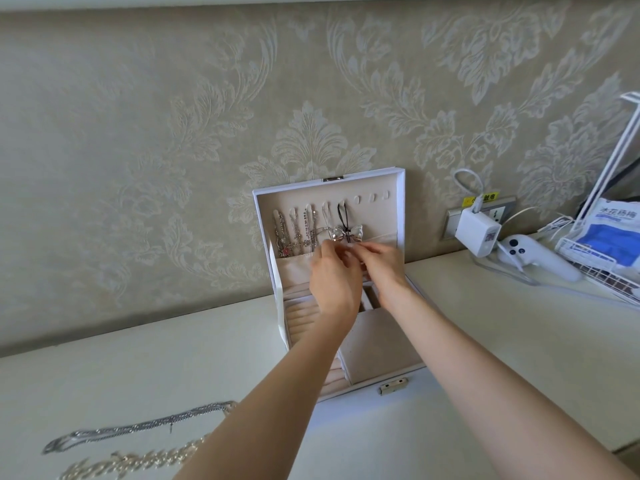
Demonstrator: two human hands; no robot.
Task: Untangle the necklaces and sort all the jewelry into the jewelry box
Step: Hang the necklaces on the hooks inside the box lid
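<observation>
A person is hanging jewelry inside the raised lid (pixel 260 216) of a white jewelry box (pixel 381 341) that is standing open on a worktop (pixel 485 341) against patterned wallpaper. The left hand (pixel 334 278) and right hand (pixel 384 270) are meeting just below a bow-pendant necklace (pixel 346 233), which is dangling from a hook beside a row of hung necklaces (pixel 294 233). Both hands are pinching with narrowed fingertips at its lower end, apparently settling it above the lid's pocket (pixel 294 268). Several hooks to the right are sitting free. A silver chain (pixel 145 427) and a pearl necklace (pixel 138 462) are lying near each other at the worktop's near left edge, not yet sorted. The next move is likely calling for letting go gently, then lifting those two apart
</observation>
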